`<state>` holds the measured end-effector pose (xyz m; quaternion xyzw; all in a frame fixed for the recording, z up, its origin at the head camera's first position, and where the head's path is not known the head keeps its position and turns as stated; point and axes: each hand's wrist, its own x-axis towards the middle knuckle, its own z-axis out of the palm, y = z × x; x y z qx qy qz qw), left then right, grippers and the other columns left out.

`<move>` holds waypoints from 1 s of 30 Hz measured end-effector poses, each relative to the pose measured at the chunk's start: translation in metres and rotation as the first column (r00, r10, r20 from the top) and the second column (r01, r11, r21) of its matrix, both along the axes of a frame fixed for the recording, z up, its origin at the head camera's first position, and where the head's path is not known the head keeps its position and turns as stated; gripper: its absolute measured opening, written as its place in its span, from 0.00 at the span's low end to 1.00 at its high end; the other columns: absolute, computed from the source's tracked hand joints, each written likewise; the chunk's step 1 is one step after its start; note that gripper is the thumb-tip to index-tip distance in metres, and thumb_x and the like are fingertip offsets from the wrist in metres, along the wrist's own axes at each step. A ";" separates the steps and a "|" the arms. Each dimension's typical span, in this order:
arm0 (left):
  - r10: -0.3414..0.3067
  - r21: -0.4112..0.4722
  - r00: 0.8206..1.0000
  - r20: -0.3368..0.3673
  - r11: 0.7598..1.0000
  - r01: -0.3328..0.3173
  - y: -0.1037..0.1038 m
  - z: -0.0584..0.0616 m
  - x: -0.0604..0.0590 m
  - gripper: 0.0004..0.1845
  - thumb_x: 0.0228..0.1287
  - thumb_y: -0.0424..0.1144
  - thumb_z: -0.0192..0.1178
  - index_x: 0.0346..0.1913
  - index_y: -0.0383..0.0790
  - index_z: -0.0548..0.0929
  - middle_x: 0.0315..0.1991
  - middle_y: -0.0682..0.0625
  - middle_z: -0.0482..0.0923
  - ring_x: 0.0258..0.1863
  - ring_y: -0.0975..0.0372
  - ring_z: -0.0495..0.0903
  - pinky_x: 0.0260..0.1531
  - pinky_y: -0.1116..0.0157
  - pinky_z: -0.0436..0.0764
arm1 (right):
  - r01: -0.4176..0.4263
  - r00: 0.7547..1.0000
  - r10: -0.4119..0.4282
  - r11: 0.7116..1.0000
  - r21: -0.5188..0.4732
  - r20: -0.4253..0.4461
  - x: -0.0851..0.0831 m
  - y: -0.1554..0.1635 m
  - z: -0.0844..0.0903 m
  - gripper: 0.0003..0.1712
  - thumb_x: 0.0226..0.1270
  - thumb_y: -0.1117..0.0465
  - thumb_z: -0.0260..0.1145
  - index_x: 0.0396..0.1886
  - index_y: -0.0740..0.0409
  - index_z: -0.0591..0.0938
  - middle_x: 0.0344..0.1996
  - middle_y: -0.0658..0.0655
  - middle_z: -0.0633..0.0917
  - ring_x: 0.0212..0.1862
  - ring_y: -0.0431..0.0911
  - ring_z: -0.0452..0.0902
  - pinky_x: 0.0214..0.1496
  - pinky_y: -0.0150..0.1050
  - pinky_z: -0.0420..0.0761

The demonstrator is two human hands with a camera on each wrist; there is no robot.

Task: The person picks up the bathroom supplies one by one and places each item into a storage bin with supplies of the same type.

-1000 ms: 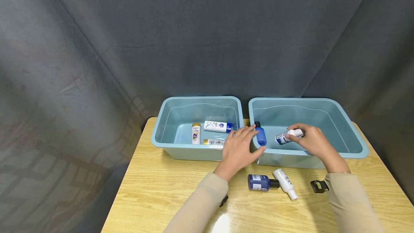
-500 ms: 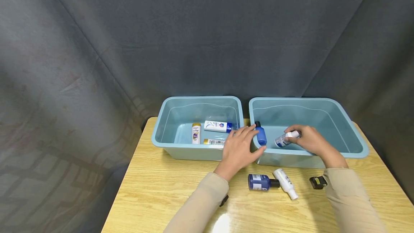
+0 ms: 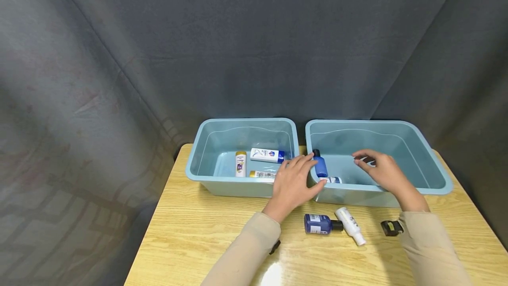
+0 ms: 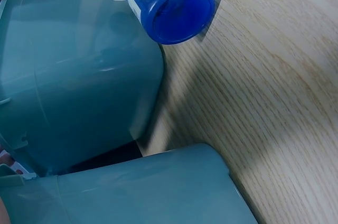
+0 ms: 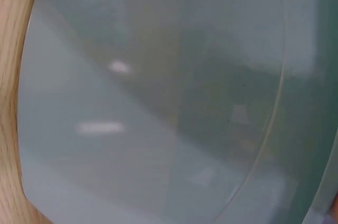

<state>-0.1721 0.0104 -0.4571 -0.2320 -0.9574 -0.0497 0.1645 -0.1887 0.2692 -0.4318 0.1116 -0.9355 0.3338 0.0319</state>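
My left hand (image 3: 293,183) lies with spread fingers over the neighbouring rims of the two blue-green bins, its fingertips beside a blue bottle (image 3: 320,167) with a black cap. That bottle leans in the left corner of the right bin (image 3: 397,187). Over the same bin, my right hand (image 3: 382,171) is loosely curved and holds nothing. A white bottle with a blue label (image 3: 335,180) lies low by the bin's front wall, partly hidden by the rim and my left thumb. Neither wrist view shows a whole hand; the right one shows mostly the bin wall (image 5: 158,102).
The left bin (image 3: 226,179) holds a white tube with a blue cap (image 3: 267,155), a white bottle with a gold cap (image 3: 240,164) and a yellow-capped tube (image 3: 263,174). On the wooden table (image 3: 190,233) lie a dark blue bottle (image 3: 317,224) and a white bottle (image 3: 350,225).
My right hand has let go of the white bottle with the blue label, which has dropped leftward to the bin's front wall. The left hand stays where it was.
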 end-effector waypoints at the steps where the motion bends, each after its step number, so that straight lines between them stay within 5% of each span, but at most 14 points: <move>1: 0.000 0.000 1.000 0.001 1.000 0.000 0.000 0.000 0.000 0.34 0.67 0.73 0.41 0.67 0.62 0.75 0.73 0.64 0.63 0.68 0.66 0.66 0.63 0.58 0.69 | 0.002 1.000 -0.002 1.000 -0.001 -0.015 0.001 0.000 0.001 0.15 0.75 0.61 0.60 0.53 0.67 0.81 0.47 0.70 0.83 0.48 0.66 0.77 0.49 0.63 0.75; 20: -0.001 -0.002 1.000 -0.016 1.000 0.001 0.000 -0.001 0.000 0.34 0.67 0.73 0.41 0.68 0.62 0.74 0.73 0.64 0.63 0.68 0.66 0.66 0.63 0.58 0.70 | 0.061 0.979 -0.064 0.998 -0.022 -0.194 0.029 -0.003 0.009 0.13 0.73 0.62 0.62 0.52 0.60 0.83 0.47 0.65 0.84 0.46 0.58 0.76 0.46 0.61 0.73; 30: -0.003 0.002 1.000 -0.014 1.000 0.003 0.000 -0.001 0.001 0.34 0.67 0.72 0.42 0.67 0.61 0.75 0.72 0.63 0.64 0.68 0.66 0.66 0.63 0.58 0.70 | 0.094 0.941 -0.086 0.996 0.009 -0.328 0.050 -0.012 0.015 0.12 0.68 0.65 0.67 0.50 0.57 0.85 0.40 0.58 0.85 0.39 0.52 0.77 0.29 0.41 0.72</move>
